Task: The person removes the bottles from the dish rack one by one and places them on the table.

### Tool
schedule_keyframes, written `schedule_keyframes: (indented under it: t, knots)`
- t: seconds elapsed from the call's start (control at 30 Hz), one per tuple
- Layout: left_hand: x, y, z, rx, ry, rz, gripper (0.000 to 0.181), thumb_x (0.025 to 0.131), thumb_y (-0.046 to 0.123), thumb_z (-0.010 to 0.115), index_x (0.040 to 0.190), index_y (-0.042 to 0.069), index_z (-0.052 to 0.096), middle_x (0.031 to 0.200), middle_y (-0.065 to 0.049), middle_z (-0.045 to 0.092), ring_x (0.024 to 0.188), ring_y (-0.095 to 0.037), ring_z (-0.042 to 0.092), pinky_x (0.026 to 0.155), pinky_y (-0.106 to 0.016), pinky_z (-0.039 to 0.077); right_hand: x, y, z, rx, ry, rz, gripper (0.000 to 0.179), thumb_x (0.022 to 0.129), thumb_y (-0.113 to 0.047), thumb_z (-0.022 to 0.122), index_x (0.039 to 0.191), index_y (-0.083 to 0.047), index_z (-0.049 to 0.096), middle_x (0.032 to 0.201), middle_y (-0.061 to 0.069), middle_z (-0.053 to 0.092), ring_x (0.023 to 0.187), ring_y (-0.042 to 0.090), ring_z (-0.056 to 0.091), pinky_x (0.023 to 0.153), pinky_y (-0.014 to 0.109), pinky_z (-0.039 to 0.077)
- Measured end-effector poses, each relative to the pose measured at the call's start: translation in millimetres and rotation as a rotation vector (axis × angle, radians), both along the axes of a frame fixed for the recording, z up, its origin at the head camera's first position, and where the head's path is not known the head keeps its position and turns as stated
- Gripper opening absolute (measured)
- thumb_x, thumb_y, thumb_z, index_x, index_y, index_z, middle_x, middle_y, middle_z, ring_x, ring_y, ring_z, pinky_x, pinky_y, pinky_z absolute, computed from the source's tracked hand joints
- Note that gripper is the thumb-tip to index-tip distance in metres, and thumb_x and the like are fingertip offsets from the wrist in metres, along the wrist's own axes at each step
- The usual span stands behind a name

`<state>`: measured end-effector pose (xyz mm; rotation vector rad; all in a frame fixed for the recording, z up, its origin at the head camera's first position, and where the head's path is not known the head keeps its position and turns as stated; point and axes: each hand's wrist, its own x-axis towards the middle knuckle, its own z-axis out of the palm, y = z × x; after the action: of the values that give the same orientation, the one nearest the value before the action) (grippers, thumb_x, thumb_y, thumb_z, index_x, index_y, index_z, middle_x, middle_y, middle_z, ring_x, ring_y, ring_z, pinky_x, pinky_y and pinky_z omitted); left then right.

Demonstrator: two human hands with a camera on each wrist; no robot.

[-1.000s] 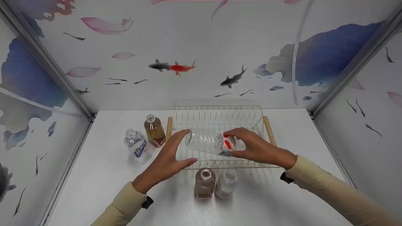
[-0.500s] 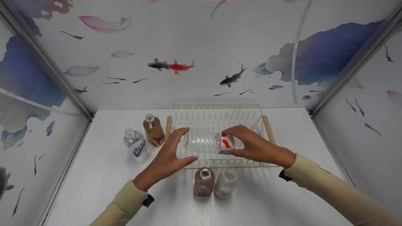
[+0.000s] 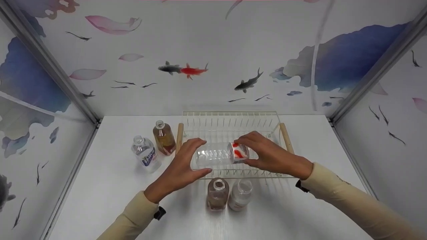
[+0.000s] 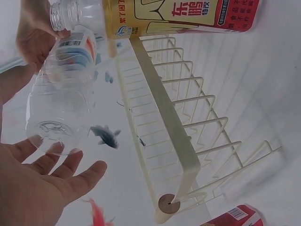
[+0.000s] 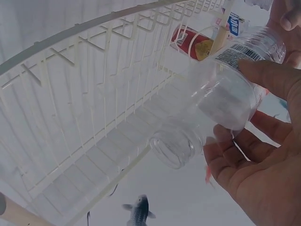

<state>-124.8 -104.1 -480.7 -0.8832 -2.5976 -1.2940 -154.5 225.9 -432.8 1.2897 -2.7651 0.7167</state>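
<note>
An uncapped clear plastic bottle (image 3: 213, 156) with a red-and-white label lies on its side in the air over a cream wire dish rack (image 3: 230, 114). My right hand (image 3: 272, 155) grips it round the label, fingers on the far side and thumb on the near side; the bottle's open mouth (image 5: 173, 153) shows below that palm in the right wrist view. At the bottle's base, my left hand (image 3: 180, 166) is spread, thumb and fingers apart. In the left wrist view the left fingertips (image 4: 73, 157) lie right at the bottle's bottom, partly seen through it.
Just in front of the rack stand a brownish bottle (image 3: 218, 196) and a clear bottle (image 3: 240, 196), side by side. Left of it are an amber-tinted bottle (image 3: 164, 140) and a clear blue-labelled bottle (image 3: 146, 156). A wooden handle (image 3: 286, 138) marks the rack's right end. Patterned walls enclose the table.
The bottle has turned a little about its length, and its tilt has levelled out between the hands. Both hands stay nearly in place, the left shifting slightly to the right.
</note>
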Motion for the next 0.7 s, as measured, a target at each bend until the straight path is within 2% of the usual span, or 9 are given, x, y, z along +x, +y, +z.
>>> schedule_keyframes:
  t: [0.23, 0.6, 0.7]
  knots:
    - [-0.2, 1.6, -0.4, -0.015, 0.014, -0.005, 0.078, 0.089, 0.021, 0.096, 0.155, 0.007, 0.057, 0.157, -0.01, 0.055, 0.148, -0.029, 0.05, 0.123, -0.053, 0.047, 1.2, -3.7, 1.6, 0.023, 0.002, 0.0, 0.063, 0.094, -0.019, 0.091, 0.15, -0.009, 0.063, 0.147, 0.006, 0.063, 0.135, 0.023, 0.057, 0.115, 0.044, 0.056]
    - [-0.2, 1.6, 1.5, -0.08, 0.0, 0.012, 0.076, 0.089, 0.032, 0.094, 0.153, 0.011, 0.058, 0.155, -0.009, 0.058, 0.144, -0.029, 0.052, 0.121, -0.053, 0.049, 2.5, -8.4, 7.1, -0.06, -0.01, 0.064, 0.059, 0.093, -0.018, 0.091, 0.146, -0.011, 0.066, 0.144, 0.0, 0.067, 0.136, 0.022, 0.057, 0.115, 0.047, 0.054]
    - [-0.6, 2.0, 1.8, -0.076, -0.021, 0.014, 0.076, 0.088, 0.033, 0.094, 0.152, 0.012, 0.058, 0.154, -0.009, 0.058, 0.14, -0.031, 0.054, 0.115, -0.053, 0.054, 2.2, -10.3, 8.9, -0.068, -0.002, 0.08, 0.059, 0.092, -0.018, 0.092, 0.145, -0.012, 0.066, 0.143, -0.001, 0.067, 0.135, 0.022, 0.058, 0.114, 0.047, 0.056]
